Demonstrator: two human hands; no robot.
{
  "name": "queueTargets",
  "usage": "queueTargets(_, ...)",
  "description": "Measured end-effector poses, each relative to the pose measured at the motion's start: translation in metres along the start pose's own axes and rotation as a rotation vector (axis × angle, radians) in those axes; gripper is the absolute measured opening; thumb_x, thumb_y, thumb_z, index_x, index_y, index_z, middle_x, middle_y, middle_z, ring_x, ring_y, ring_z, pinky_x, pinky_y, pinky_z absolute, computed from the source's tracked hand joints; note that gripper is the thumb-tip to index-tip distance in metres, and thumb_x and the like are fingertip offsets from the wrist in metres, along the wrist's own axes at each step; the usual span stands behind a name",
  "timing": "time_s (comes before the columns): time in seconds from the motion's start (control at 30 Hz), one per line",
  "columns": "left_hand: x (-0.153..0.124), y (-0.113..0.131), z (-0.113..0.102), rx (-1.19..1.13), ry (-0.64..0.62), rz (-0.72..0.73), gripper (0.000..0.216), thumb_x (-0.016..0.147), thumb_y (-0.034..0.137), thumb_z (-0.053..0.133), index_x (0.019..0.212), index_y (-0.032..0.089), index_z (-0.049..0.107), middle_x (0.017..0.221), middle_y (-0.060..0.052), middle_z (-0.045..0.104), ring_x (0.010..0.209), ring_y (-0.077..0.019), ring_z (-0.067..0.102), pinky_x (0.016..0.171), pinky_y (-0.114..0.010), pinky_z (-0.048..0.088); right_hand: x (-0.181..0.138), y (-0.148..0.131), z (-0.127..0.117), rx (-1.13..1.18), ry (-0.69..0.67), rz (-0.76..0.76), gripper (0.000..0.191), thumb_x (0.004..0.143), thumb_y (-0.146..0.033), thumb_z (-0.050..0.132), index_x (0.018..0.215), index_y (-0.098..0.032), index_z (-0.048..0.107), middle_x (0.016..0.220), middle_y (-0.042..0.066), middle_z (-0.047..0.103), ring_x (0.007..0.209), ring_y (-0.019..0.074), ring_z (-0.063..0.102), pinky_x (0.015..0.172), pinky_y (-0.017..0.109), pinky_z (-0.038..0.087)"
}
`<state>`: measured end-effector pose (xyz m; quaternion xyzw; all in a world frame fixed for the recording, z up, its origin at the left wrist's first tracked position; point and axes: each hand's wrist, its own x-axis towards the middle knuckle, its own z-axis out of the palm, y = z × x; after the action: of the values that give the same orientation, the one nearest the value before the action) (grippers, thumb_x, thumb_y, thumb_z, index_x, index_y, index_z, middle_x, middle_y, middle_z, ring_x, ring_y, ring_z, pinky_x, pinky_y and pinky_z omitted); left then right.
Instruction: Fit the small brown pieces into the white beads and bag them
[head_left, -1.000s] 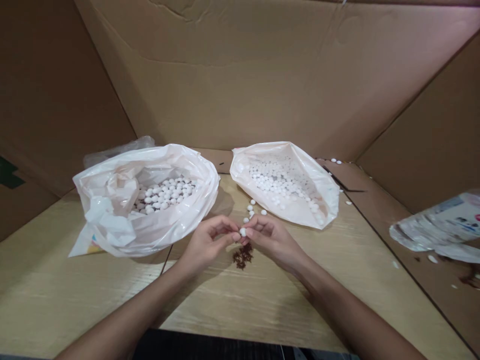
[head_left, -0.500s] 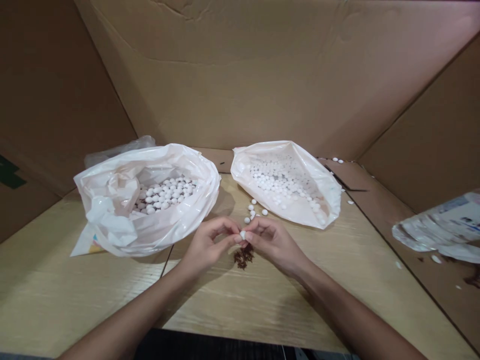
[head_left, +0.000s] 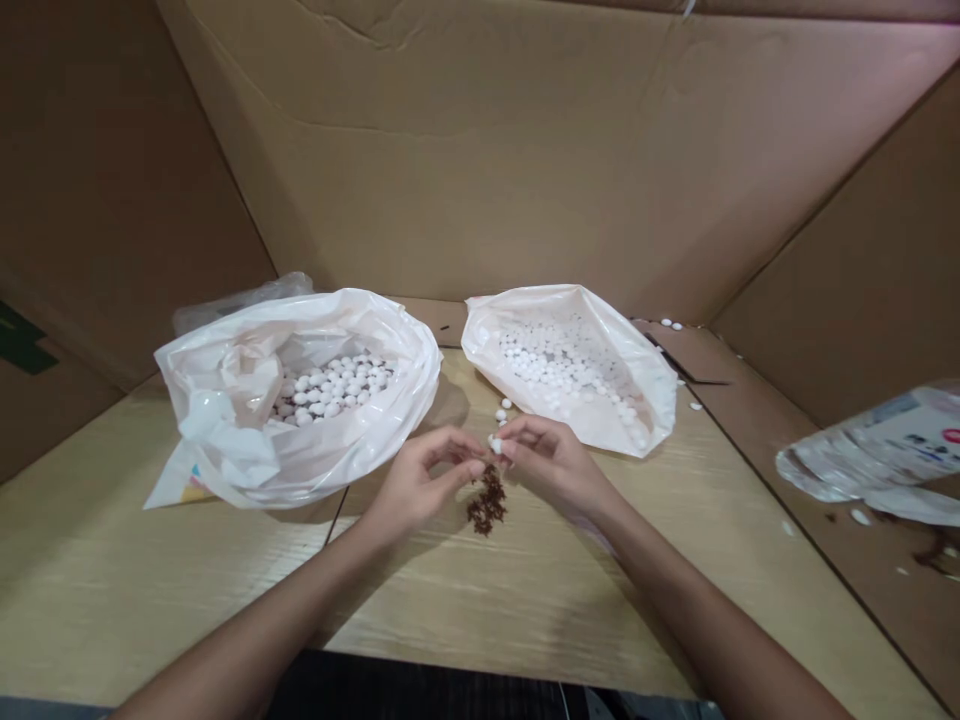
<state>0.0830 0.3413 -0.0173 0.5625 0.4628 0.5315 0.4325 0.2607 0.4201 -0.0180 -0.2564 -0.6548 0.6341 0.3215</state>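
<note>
My right hand [head_left: 551,455] pinches a small white round piece [head_left: 495,443] between thumb and fingertips. Close beside it, my left hand [head_left: 431,475] has its thumb and fingers nearly together; whatever is in them is too small to name. Under the fingertips lies a little heap of reddish-brown bits [head_left: 487,503] on the table. A few loose white round pieces [head_left: 501,414] lie just beyond my hands, partly hidden by the right one.
At left stands an open white plastic bag [head_left: 352,475] with many white pieces inside. Another white bag [head_left: 600,440] with smaller-looking white pieces lies at right. A clear plastic bottle [head_left: 847,455] lies far right. Cardboard walls [head_left: 480,180] enclose the wooden table [head_left: 420,600].
The fingertips have drawn slightly apart. The white piece, between both hands before, is now at my right fingertips, a little farther from me. The view has shifted slightly.
</note>
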Motion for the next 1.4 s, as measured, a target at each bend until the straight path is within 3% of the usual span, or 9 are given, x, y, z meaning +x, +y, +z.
queueTargets(0.27, -0.001, 0.003, -0.001, 0.140, 0.027, -0.004, 0.013, 0.082, 0.027, 0.063, 0.088, 0.016, 0.065, 0.088, -0.006, 0.070, 0.081, -0.0159, 0.065, 0.075, -0.029, 0.051, 0.012, 0.007, -0.026, -0.653, 0.170, -0.139, 0.017, 0.084, -0.025, 0.057, 0.094, -0.017, 0.068, 0.085, 0.005, 0.070, 0.072, 0.0169, 0.059, 0.066, 0.029, 0.044)
queueTargets(0.5, 0.001, 0.004, -0.003, 0.272, 0.027, 0.036, 0.015, 0.085, 0.028, 0.060, 0.081, 0.016, 0.066, 0.080, -0.005, 0.070, 0.076, -0.0156, 0.062, 0.072, -0.029, 0.048, 0.013, 0.005, -0.033, -0.808, 0.190, -0.193, 0.017, 0.081, -0.025, 0.057, 0.091, -0.018, 0.068, 0.087, 0.005, 0.068, 0.073, 0.0180, 0.057, 0.067, 0.030, 0.044)
queueTargets(0.6, 0.001, 0.004, -0.003, 0.317, 0.028, 0.032, 0.015, 0.085, 0.029, 0.059, 0.080, 0.016, 0.066, 0.079, -0.004, 0.070, 0.074, -0.0158, 0.062, 0.070, -0.028, 0.047, 0.014, 0.004, -0.043, -0.895, 0.346, -0.202, 0.021, 0.082, -0.025, 0.053, 0.094, -0.018, 0.069, 0.091, 0.007, 0.069, 0.078, 0.0211, 0.059, 0.071, 0.033, 0.045)
queueTargets(0.73, 0.001, 0.004, -0.003, 0.394, 0.017, 0.033, 0.012, 0.084, 0.025, 0.058, 0.082, 0.017, 0.067, 0.082, -0.004, 0.070, 0.076, -0.0163, 0.063, 0.071, -0.029, 0.047, 0.018, 0.010, -0.065, -1.099, 0.561, -0.139, 0.028, 0.081, -0.021, 0.048, 0.095, -0.013, 0.071, 0.095, 0.013, 0.069, 0.089, 0.0274, 0.060, 0.081, 0.039, 0.044)
queueTargets(0.87, 0.001, 0.003, -0.003, 0.458, -0.011, 0.019, 0.013, 0.085, 0.021, 0.056, 0.083, 0.017, 0.067, 0.083, -0.004, 0.070, 0.076, -0.0163, 0.063, 0.070, -0.029, 0.046, 0.019, 0.019, -0.076, -1.284, 0.506, 0.080, 0.029, 0.079, -0.022, 0.053, 0.096, -0.011, 0.074, 0.099, 0.017, 0.070, 0.095, 0.0318, 0.060, 0.082, 0.040, 0.042)
queueTargets(1.07, 0.001, 0.002, -0.003, 0.484, -0.027, 0.036, 0.014, 0.086, 0.020, 0.053, 0.082, 0.017, 0.066, 0.083, -0.004, 0.069, 0.076, -0.0160, 0.062, 0.069, -0.029, 0.045, 0.020, 0.019, -0.074, -1.263, 0.461, 0.120, 0.021, 0.081, -0.022, 0.056, 0.086, -0.015, 0.076, 0.090, 0.013, 0.072, 0.090, 0.0292, 0.062, 0.077, 0.037, 0.043)
queueTargets(1.23, 0.001, 0.001, -0.005, 0.532, -0.050, 0.046, 0.013, 0.085, 0.018, 0.053, 0.083, 0.017, 0.066, 0.084, -0.005, 0.068, 0.076, -0.0166, 0.061, 0.071, -0.030, 0.045, 0.019, 0.011, -0.064, -1.048, 0.514, -0.092, 0.022, 0.082, -0.029, 0.056, 0.085, -0.015, 0.072, 0.089, 0.011, 0.071, 0.084, 0.0255, 0.061, 0.078, 0.037, 0.044)
queueTargets(1.4, 0.000, -0.005, -0.008, 0.640, -0.164, 0.110, 0.016, 0.081, 0.010, 0.053, 0.084, 0.017, 0.068, 0.083, -0.005, 0.067, 0.079, -0.0187, 0.061, 0.072, -0.031, 0.045, 0.013, 0.001, -0.036, -0.780, 0.347, -0.186, 0.017, 0.084, -0.030, 0.058, 0.086, -0.018, 0.070, 0.086, 0.006, 0.071, 0.080, 0.0210, 0.062, 0.075, 0.033, 0.046)
